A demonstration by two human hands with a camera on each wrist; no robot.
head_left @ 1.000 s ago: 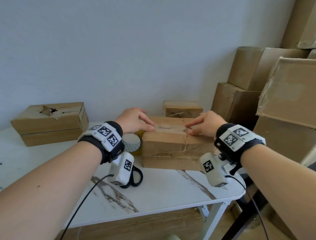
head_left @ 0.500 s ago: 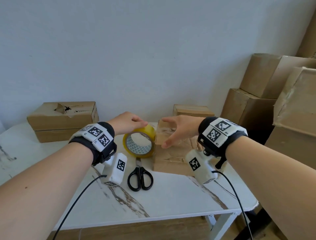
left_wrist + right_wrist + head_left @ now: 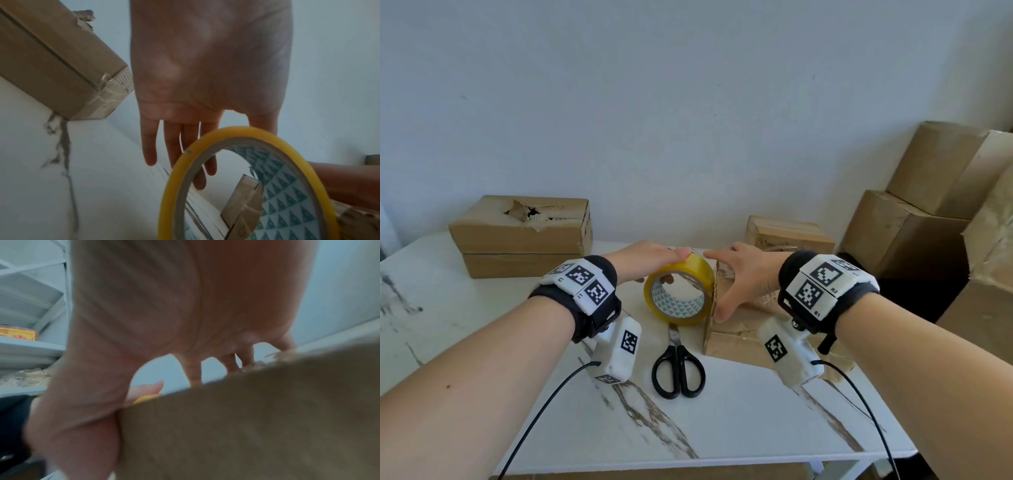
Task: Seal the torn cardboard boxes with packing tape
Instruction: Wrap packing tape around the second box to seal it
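Note:
A yellow roll of packing tape (image 3: 678, 291) stands on edge against the left end of a crumpled cardboard box (image 3: 736, 339) at mid-table. My left hand (image 3: 671, 260) lies over the roll, thumb on its top, and the straight fingers (image 3: 174, 146) reach down behind the ring (image 3: 166, 194). My right hand (image 3: 717, 284) is spread at the box's left end, thumb pointing down along that edge and fingers over the top near the roll. In the right wrist view the box (image 3: 246, 426) fills the foreground under the palm.
Black scissors (image 3: 678, 366) lie on the white marble table (image 3: 722, 428) in front of the roll. A box with a torn top (image 3: 524, 233) sits at back left, a small box (image 3: 787, 233) behind the middle one. Stacked cartons (image 3: 907, 233) stand off the right edge.
Both hands left the top of the middle box. The left hand went onto the tape roll; the right hand slid to the box's left end beside the roll.

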